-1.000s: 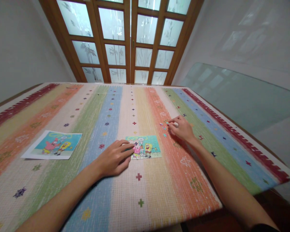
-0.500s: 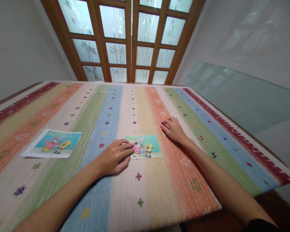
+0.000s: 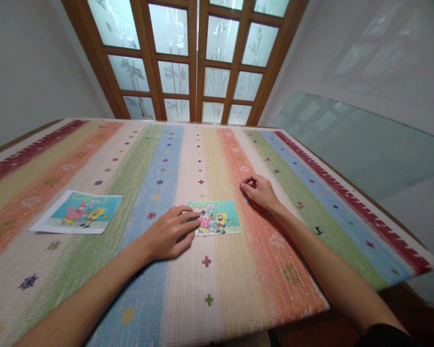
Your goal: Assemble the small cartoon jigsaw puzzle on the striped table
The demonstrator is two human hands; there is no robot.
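Observation:
A jigsaw puzzle with cartoon figures lies on the striped tablecloth, mostly joined up. A gap at its left side shows the cloth through it. My left hand rests on the left edge of the puzzle, fingers stretched out and slightly apart, covering part of it. To the right of the puzzle, my right hand pinches thumb and forefinger together on a tiny thing that looks like a puzzle piece, mostly hidden by the fingertips. Just below those fingers a loose teal puzzle piece lies on the cloth.
A printed reference picture of the same cartoon scene lies to the left. The striped tablecloth covers the table, whose front edge is near me. Beyond the table stand wooden doors with frosted panes; a glass panel leans at the right wall.
My right hand's fingers have curled and turned a little, the thumb and forefinger now meeting at the tips. My left hand has stayed on the puzzle. The whole view has shifted slightly.

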